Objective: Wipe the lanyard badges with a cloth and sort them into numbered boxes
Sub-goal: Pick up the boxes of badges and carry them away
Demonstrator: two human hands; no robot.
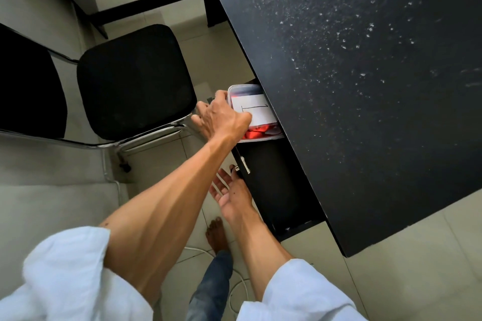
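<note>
Black chair (pixel 135 81), speckled desk (pixel 365 86) — drawer (pixel 276 190) open, white cable (pixel 230 296)

A single wide-angle camera on the person's head gives the only view. It looks steeply down, almost straight at the tiled floor (pixel 391 281). The black counter (pixel 365 73) is therefore seen from above, slanting across the upper right, with the chair seat (pixel 135 81) at left. The white sleeves (pixel 60 281) loom close at the bottom edge. The left hand (pixel 221 117) grips the numbered box (pixel 258 109) at the open drawer (pixel 276 190) near mid-frame. The right hand (pixel 229 193) lies just below it. A bare foot (pixel 216 234) shows directly beneath the camera.
</note>
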